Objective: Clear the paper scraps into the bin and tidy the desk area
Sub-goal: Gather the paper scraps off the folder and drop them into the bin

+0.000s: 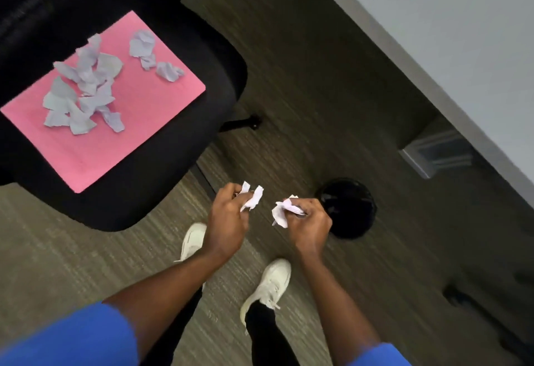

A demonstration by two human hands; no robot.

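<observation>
My left hand (228, 221) is closed around a crumpled white paper scrap (252, 198) above the carpet. My right hand (309, 221) grips another white scrap (281, 211), just left of the round black bin (351, 206) on the floor. Several torn white scraps (81, 91) lie in a pile on a pink folder (138, 122) that rests on a black office chair seat (202, 56). A few more scraps (150, 53) sit near the folder's far edge.
A grey desk (448, 27) runs along the right, with its leg (436, 154) beyond the bin. The chair's base (245, 122) sticks out under the seat. My white shoes (271, 284) stand on the striped carpet. A dark object (459, 296) lies at the right.
</observation>
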